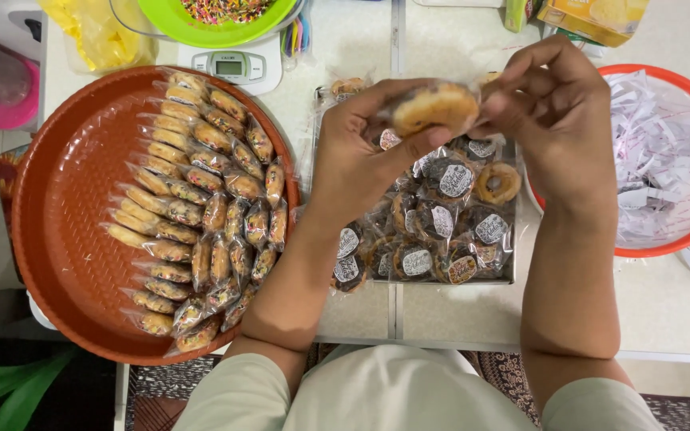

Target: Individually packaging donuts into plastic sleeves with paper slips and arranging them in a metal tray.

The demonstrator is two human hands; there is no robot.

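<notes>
Now a wrapped cookie [436,108] is pinched between left hand [358,152] and right hand [557,120], fingers clenched on its clear wrapper, raised above the tray of labelled cookies [433,275] for handling.

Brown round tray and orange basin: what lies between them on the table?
Head view: a clear rectangular tray of bagged, stickered cookies lies between brown tray and orange basin.

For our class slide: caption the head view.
Both hands, left hand and right hand, hold a wrapped cookie above a tray.
</notes>
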